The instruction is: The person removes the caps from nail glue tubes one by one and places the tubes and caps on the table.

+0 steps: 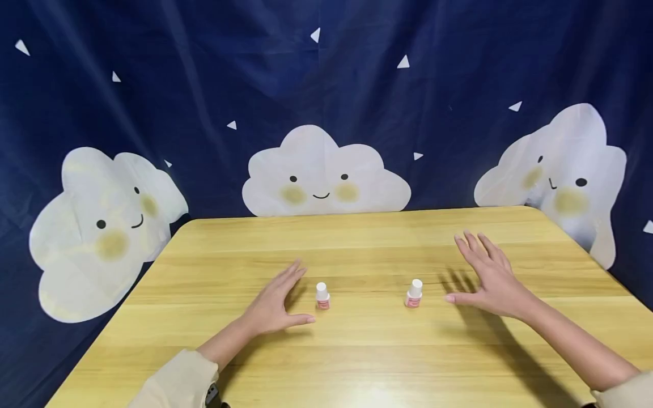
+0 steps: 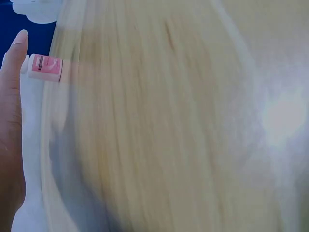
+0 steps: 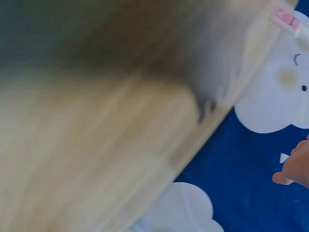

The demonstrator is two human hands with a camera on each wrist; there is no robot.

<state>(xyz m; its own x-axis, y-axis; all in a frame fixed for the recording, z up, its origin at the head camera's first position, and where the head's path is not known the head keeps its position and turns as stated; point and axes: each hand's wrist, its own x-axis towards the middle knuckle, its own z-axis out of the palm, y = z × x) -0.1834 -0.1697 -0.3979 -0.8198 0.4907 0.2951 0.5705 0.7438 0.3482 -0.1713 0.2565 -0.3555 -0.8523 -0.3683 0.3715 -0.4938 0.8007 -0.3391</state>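
Note:
Two small white-capped bottles with pink labels stand upright on the table. My left hand [image 1: 275, 300] is just left of the left bottle [image 1: 323, 297], fingers spread and thumb apart, holding nothing. To the right of the right bottle [image 1: 414, 294], my right hand [image 1: 492, 283] hovers over the table with fingers extended and nothing in it; its shadow falls below. In the left wrist view a thumb [image 2: 13, 67] shows beside a pink-labelled bottle [image 2: 46, 66]. The right wrist view catches part of a hand [image 3: 295, 166] at its edge and a bottle [image 3: 286, 19] in the upper corner.
The light wooden table [image 1: 357, 362] has a rounded far edge. Behind it hangs a dark blue curtain [image 1: 357, 73] printed with smiling white clouds [image 1: 326, 170] and small white triangles. A dark wrist strap [image 1: 213, 394] shows by the left sleeve [image 1: 176, 377].

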